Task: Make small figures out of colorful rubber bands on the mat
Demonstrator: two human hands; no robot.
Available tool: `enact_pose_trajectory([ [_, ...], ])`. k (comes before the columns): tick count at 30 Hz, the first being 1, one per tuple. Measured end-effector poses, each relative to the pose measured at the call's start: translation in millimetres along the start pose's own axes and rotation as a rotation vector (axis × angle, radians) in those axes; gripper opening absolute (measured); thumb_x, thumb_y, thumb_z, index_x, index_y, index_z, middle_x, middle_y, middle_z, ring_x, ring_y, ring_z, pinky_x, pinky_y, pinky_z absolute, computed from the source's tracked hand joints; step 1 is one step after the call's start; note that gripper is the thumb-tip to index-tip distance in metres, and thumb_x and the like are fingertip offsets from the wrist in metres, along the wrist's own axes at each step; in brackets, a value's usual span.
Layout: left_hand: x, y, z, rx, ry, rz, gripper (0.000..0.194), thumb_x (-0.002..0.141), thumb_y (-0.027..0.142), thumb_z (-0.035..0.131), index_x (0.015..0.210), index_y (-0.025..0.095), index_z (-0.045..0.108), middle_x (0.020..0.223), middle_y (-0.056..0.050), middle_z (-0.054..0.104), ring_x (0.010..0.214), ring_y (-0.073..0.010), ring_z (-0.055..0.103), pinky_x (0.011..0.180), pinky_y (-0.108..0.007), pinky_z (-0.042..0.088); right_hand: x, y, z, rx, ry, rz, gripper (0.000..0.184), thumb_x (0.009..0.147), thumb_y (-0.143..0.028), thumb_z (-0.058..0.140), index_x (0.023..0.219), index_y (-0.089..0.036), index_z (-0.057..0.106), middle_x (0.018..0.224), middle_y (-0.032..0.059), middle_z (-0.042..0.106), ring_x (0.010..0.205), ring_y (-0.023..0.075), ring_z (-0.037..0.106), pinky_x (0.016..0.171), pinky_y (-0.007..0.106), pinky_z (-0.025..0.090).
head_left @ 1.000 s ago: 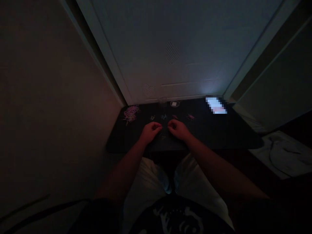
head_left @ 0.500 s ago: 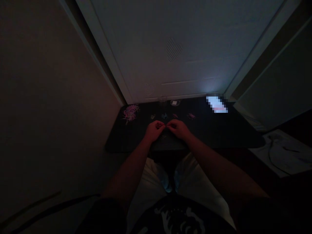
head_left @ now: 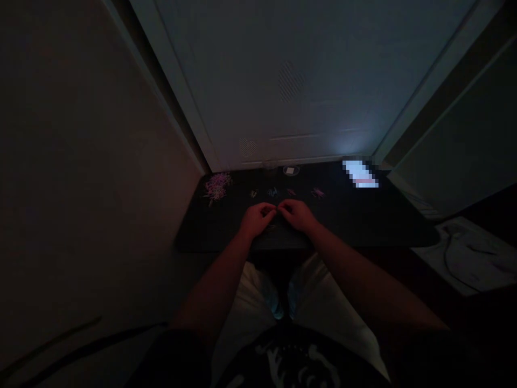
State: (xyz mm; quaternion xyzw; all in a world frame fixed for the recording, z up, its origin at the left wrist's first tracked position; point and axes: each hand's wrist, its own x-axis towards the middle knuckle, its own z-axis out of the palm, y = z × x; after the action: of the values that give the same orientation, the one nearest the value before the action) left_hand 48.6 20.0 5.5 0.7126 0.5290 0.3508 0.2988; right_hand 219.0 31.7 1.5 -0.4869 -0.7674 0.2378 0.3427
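My left hand (head_left: 257, 218) and my right hand (head_left: 298, 214) meet fingertip to fingertip above the front middle of a dark table (head_left: 363, 221). Both are closed in a pinch; whatever lies between the fingers is too small and dark to make out. Just beyond them, small clusters of thin pieces lie in a row: a yellowish one (head_left: 253, 193), a bluish one (head_left: 273, 192), a reddish one (head_left: 291, 192) and a pink one (head_left: 318, 192). Below the hands, a few faint thin pieces (head_left: 271, 228) rest on the tabletop.
A larger heap of thin pink and purple pieces (head_left: 217, 187) covers the table's back left. At the back edge stand a clear container (head_left: 270, 166) and a round dish with a white square (head_left: 291, 171). A glowing, pixelated screen (head_left: 361, 173) is at back right. A pale door (head_left: 258, 108) rises behind.
My hands stay pinched together with only a slight shift of the fingers. The view has moved a little; the clusters and the heap lie as before.
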Motion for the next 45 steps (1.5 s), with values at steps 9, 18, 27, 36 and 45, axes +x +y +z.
enact_pose_trajectory([
  [9,-0.1,-0.3,0.0,0.007,0.014,0.004,0.021,0.075,0.03,0.061,0.091,0.018,0.066,0.083,-0.003,0.069,0.075,-0.0129,0.063,0.07,-0.025,0.05,-0.8,-1.0,-1.0,-0.009,-0.015,0.002,0.016,0.079,-0.025,0.052,0.081,-0.018,0.066,0.074,0.0023,0.066,0.064,0.0129,0.056,0.062,0.024,0.04],
  [18,-0.6,2.7,-0.8,0.065,0.01,0.005,0.019,0.079,0.032,0.056,0.087,0.018,0.066,0.082,-0.003,0.069,0.074,-0.0134,0.062,0.07,-0.025,0.048,-1.8,-2.1,-1.8,-0.01,-0.004,0.015,0.015,0.078,-0.024,0.052,0.08,-0.018,0.065,0.069,0.0013,0.064,0.06,0.0127,0.054,0.057,0.024,0.038],
  [27,-2.1,2.7,-1.1,0.073,0.011,0.004,0.02,0.079,0.032,0.055,0.087,0.018,0.066,0.082,-0.003,0.069,0.073,-0.0133,0.062,0.068,-0.024,0.047,-1.7,-2.6,-2.6,0.004,0.031,0.034,0.013,0.075,-0.022,0.051,0.078,-0.018,0.063,0.068,0.0008,0.062,0.06,0.0122,0.052,0.057,0.024,0.038],
  [36,-2.6,4.2,-2.0,0.082,0.002,0.008,0.019,0.079,0.032,0.054,0.086,0.017,0.065,0.08,-0.003,0.068,0.071,-0.0128,0.061,0.067,-0.024,0.047,-3.5,-3.9,-3.4,0.1,0.035,0.013,0.01,0.072,-0.02,0.052,0.077,-0.017,0.06,0.066,-0.0002,0.06,0.058,0.0113,0.051,0.056,0.023,0.038],
  [45,-2.9,4.1,-1.9,0.139,-0.028,0.033,0.017,0.079,0.03,0.053,0.083,0.018,0.063,0.078,-0.001,0.067,0.069,-0.0121,0.059,0.062,-0.023,0.044,-1.5,-1.6,-2.0,0.05,0.053,-0.007,0.007,0.074,-0.02,0.05,0.073,-0.018,0.056,0.065,-0.0011,0.057,0.06,0.0116,0.049,0.056,0.023,0.037],
])
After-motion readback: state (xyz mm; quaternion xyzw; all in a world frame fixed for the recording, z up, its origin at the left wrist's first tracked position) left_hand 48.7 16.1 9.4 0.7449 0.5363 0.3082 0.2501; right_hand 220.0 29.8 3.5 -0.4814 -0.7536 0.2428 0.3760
